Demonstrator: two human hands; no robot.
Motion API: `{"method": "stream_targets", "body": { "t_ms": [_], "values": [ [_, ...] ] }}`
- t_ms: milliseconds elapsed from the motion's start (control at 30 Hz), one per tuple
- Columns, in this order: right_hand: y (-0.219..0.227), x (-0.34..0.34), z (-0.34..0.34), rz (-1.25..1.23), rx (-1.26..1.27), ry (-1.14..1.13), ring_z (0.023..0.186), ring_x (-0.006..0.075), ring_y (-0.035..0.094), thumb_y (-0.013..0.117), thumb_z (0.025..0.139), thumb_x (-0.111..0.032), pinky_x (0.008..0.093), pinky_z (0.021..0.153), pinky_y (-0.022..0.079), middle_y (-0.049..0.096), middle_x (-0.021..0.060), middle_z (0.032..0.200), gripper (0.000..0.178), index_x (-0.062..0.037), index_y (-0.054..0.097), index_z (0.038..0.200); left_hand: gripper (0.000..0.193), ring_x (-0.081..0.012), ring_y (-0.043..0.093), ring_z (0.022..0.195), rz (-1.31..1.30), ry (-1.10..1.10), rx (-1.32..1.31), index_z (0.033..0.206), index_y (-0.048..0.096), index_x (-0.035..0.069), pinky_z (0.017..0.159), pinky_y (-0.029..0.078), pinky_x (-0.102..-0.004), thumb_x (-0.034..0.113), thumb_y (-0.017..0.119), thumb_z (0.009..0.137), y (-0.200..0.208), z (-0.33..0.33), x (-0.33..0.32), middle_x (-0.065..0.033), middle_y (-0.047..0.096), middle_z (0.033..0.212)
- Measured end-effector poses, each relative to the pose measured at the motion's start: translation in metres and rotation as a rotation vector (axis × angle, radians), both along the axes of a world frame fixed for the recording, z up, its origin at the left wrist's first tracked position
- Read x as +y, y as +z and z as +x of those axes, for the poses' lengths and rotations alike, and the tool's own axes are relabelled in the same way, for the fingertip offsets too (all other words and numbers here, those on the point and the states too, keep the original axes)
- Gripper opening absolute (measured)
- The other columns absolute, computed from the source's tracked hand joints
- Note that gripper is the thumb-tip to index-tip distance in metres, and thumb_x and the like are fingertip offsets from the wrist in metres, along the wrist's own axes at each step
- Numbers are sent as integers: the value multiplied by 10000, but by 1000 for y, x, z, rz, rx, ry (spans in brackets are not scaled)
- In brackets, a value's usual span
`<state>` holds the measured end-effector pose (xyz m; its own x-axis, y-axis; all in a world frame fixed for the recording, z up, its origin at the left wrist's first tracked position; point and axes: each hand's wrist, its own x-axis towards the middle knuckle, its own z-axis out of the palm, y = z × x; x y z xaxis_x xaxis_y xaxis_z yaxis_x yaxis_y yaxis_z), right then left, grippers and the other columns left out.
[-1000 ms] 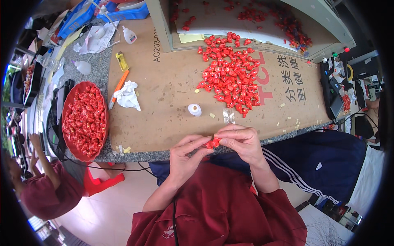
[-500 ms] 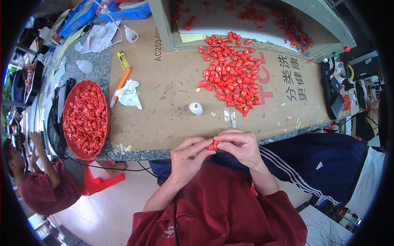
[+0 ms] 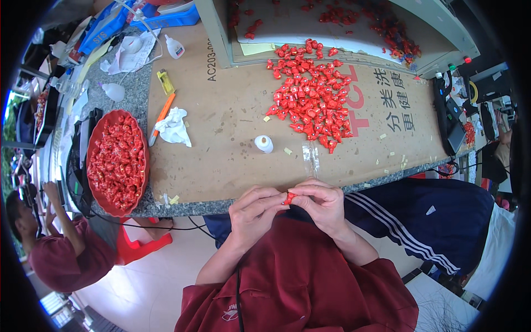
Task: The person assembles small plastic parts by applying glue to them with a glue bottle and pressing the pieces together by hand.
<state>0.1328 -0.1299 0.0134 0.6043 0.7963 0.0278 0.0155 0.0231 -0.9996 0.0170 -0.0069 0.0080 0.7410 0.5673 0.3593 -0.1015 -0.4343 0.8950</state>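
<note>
A small red plastic piece [image 3: 289, 198] is pinched between the fingertips of both hands, just over the table's near edge. My left hand [image 3: 255, 214] grips it from the left, with thumb and fingers pressed together. From the right, my right hand [image 3: 322, 206] holds it between thumb and forefinger. The fingers cover most of the piece, so its exact kind is hidden. Farther off lies a heap of similar small red pieces [image 3: 312, 97] on the brown cardboard [image 3: 221, 160]. A small white bottle [image 3: 264, 144] stands between the heap and my hands.
At left, a red scalloped tray [image 3: 146, 166] is full of red pieces. Beside it lie a crumpled white tissue [image 3: 173, 127], an orange cutter [image 3: 166, 108] and a yellow lighter-like item [image 3: 165, 82]. An open-fronted grey cabinet [image 3: 218, 39] stands at the back. A co-worker [image 3: 66, 249] sits at left.
My hands have shifted slightly, and less of the red piece shows between the fingertips. The view has tilted a little. The heap and bottle stay in place.
</note>
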Motion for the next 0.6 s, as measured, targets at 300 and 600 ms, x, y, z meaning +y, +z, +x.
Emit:
{"method": "stream_targets", "body": {
  "t_ms": [300, 600],
  "values": [
    [-1, 2, -7, -2, -14, -23, 772, 156, 622, 641, 759, 34, 251, 690, 483, 661, 101, 844, 148, 10, 666, 902, 271, -185, 617, 693, 58, -4, -20, 824, 696, 45, 581, 512, -274, -44, 757, 575, 0, -3, 3, -55, 635, 782],
    [-3, 6, -10, 22, 25, -19, 776, 149, 616, 631, 761, 46, 246, 691, 479, 657, 104, 851, 145, 18, 664, 899, 268, -191, 622, 700, 49, 17, -4, 821, 694, 40, 584, 515, -278, -49, 757, 577, 0, -7, 4, -65, 637, 788]
  ]
}}
